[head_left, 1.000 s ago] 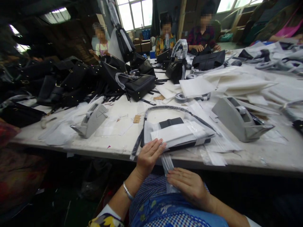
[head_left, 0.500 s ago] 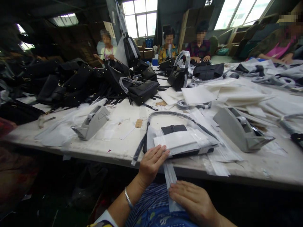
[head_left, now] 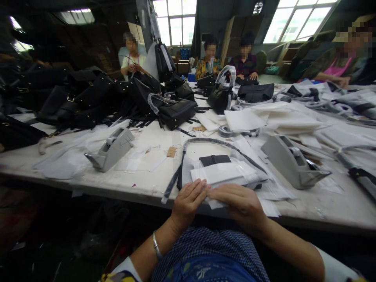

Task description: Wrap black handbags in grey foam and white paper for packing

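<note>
A black bag point(head_left: 215, 159) lies flat at the near edge of the white table point(head_left: 147, 180), mostly covered by white foam wrapping point(head_left: 220, 173); its wrapped strap point(head_left: 205, 141) loops behind it. My left hand point(head_left: 188, 201) rests with fingers stretched out on the wrapping's near left corner. My right hand point(head_left: 239, 203) lies flat over the near edge of the wrapping, fingertips meeting the left hand. A clear plastic strip is pressed under the right hand.
Grey tape dispensers stand left point(head_left: 110, 149) and right point(head_left: 290, 160) of the bag. Black handbags point(head_left: 176, 111) pile up at the back left, white foam sheets point(head_left: 243, 119) at the back right. Several people sit at the far side of the table.
My right hand rose from my lap onto the table edge, folding the plastic strip up against the wrapping. The left hand stayed in place.
</note>
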Demonstrator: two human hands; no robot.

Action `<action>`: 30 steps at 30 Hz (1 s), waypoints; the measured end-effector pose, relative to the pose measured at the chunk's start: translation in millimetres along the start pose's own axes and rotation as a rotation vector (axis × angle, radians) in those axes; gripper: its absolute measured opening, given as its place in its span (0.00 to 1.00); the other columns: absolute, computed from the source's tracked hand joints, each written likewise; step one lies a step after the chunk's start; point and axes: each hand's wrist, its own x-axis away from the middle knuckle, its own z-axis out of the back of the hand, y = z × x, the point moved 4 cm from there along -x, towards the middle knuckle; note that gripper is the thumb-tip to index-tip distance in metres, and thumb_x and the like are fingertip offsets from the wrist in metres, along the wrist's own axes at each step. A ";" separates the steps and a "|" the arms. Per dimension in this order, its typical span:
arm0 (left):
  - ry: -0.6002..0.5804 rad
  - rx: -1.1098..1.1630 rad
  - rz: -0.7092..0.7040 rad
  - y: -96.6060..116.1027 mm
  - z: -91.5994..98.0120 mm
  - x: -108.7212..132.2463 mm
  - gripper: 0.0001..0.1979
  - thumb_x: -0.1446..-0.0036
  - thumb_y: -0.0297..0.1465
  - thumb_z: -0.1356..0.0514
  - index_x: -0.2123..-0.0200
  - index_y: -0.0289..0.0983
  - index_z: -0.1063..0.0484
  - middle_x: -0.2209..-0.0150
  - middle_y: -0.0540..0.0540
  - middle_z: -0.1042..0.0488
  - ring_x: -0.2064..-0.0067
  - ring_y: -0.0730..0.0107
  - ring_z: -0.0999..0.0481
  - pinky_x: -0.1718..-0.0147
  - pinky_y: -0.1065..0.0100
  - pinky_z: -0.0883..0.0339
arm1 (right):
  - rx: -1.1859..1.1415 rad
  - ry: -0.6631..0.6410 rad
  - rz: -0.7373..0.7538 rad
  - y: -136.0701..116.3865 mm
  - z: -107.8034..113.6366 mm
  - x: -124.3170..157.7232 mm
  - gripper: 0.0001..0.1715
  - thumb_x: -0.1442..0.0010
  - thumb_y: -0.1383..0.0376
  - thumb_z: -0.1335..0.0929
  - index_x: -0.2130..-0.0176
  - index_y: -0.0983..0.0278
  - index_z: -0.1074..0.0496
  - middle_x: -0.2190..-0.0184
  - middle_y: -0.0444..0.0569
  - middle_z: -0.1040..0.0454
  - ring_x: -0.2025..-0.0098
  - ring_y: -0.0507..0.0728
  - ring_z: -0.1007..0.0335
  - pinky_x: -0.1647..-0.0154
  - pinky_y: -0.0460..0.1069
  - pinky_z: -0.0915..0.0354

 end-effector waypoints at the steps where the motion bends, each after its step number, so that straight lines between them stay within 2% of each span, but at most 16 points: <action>1: 0.005 -0.003 0.007 1.2 0.0 0.7 0.15 0.33 0.24 0.45 0.46 0.37 0.28 0.42 0.41 0.26 0.39 0.58 0.30 0.43 0.55 0.31 | 0.026 -0.004 -0.024 8.2 -1.8 -10.7 0.20 0.38 0.74 0.38 0.53 0.60 0.23 0.60 0.48 0.18 0.57 0.56 0.21 0.54 0.50 0.27; 5: 0.075 -0.016 0.060 3.9 1.4 2.9 0.11 0.36 0.22 0.43 0.53 0.36 0.24 0.47 0.36 0.25 0.42 0.55 0.27 0.45 0.55 0.29 | 0.085 -0.067 -0.159 44.0 -19.1 -42.2 0.15 0.40 0.72 0.34 0.60 0.58 0.19 0.62 0.46 0.18 0.60 0.56 0.21 0.56 0.49 0.28; 10: 0.124 0.079 0.100 2.1 5.9 1.6 0.15 0.37 0.21 0.43 0.48 0.34 0.27 0.51 0.38 0.23 0.46 0.59 0.25 0.46 0.58 0.27 | 0.115 -0.142 -0.278 77.4 -44.4 -54.7 0.10 0.45 0.72 0.27 0.67 0.56 0.18 0.67 0.45 0.20 0.61 0.56 0.26 0.60 0.49 0.30; 13: 0.118 0.130 0.102 0.7 8.6 0.1 0.15 0.36 0.20 0.44 0.48 0.32 0.29 0.51 0.38 0.22 0.45 0.60 0.25 0.45 0.59 0.28 | 0.112 -0.157 -0.406 89.1 -50.7 -56.0 0.06 0.46 0.69 0.25 0.72 0.58 0.19 0.68 0.45 0.25 0.65 0.54 0.28 0.63 0.48 0.32; 16: 0.105 0.125 0.150 -0.7 9.8 -0.8 0.14 0.35 0.22 0.45 0.48 0.34 0.29 0.51 0.39 0.22 0.46 0.62 0.24 0.45 0.60 0.28 | 0.072 -0.247 -0.510 94.8 -53.8 -59.2 0.04 0.47 0.67 0.25 0.73 0.59 0.20 0.69 0.44 0.27 0.66 0.53 0.29 0.65 0.47 0.34; 20: 0.008 0.017 0.167 2.9 9.3 -5.7 0.20 0.35 0.22 0.45 0.42 0.38 0.31 0.45 0.38 0.26 0.46 0.59 0.25 0.48 0.59 0.26 | 0.073 -0.320 -0.544 102.7 -54.5 -66.7 0.06 0.50 0.65 0.23 0.73 0.61 0.23 0.70 0.43 0.27 0.69 0.52 0.30 0.68 0.47 0.37; 25: -0.142 -0.092 0.164 10.4 6.7 -14.6 0.21 0.34 0.23 0.48 0.39 0.34 0.33 0.42 0.39 0.27 0.47 0.55 0.25 0.48 0.55 0.27 | 0.096 -0.295 -0.588 119.5 -59.3 -72.0 0.15 0.50 0.62 0.23 0.64 0.62 0.28 0.73 0.41 0.27 0.74 0.51 0.33 0.73 0.45 0.43; 30: -0.175 -0.145 0.187 12.1 1.6 -11.4 0.24 0.35 0.21 0.50 0.37 0.34 0.36 0.41 0.41 0.28 0.44 0.54 0.27 0.47 0.55 0.28 | 0.089 -0.218 -0.577 116.9 -56.0 -72.0 0.09 0.46 0.67 0.25 0.65 0.63 0.29 0.72 0.43 0.25 0.72 0.51 0.32 0.70 0.46 0.40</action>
